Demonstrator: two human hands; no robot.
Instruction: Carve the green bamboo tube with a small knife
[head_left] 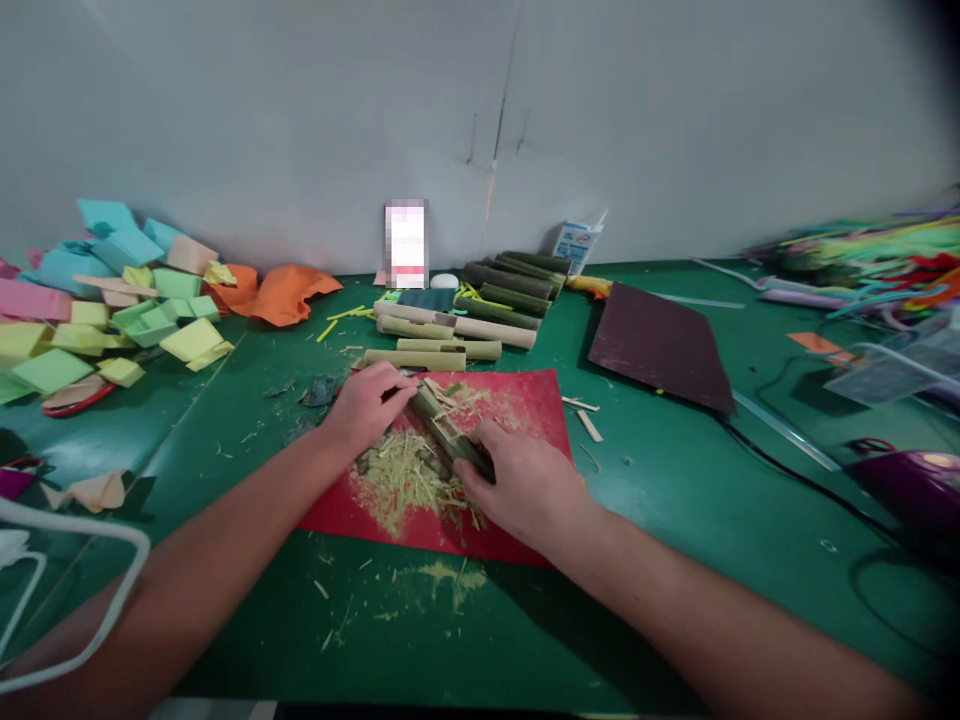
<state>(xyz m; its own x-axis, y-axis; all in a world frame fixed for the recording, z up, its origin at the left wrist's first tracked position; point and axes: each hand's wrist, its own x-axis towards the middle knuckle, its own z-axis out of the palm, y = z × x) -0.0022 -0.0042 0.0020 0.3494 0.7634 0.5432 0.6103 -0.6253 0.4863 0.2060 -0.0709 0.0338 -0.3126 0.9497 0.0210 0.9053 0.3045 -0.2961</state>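
A short green bamboo piece (444, 428) lies tilted on a red sheet (537, 400) on the green table. My right hand (525, 485) is wrapped around its near end. My left hand (369, 402) is closed at its far end, fingers curled over something thin that I cannot make out. Pale bamboo shavings (405, 478) are heaped on the red sheet under and between both hands.
Several bamboo sections (465, 325), some peeled pale, some dark green (517, 285), lie behind the red sheet. Coloured folded papers (127, 300) pile at the left, a dark maroon board (660, 345) and coloured sticks (877, 255) at the right. A black cable (780, 465) crosses the right side.
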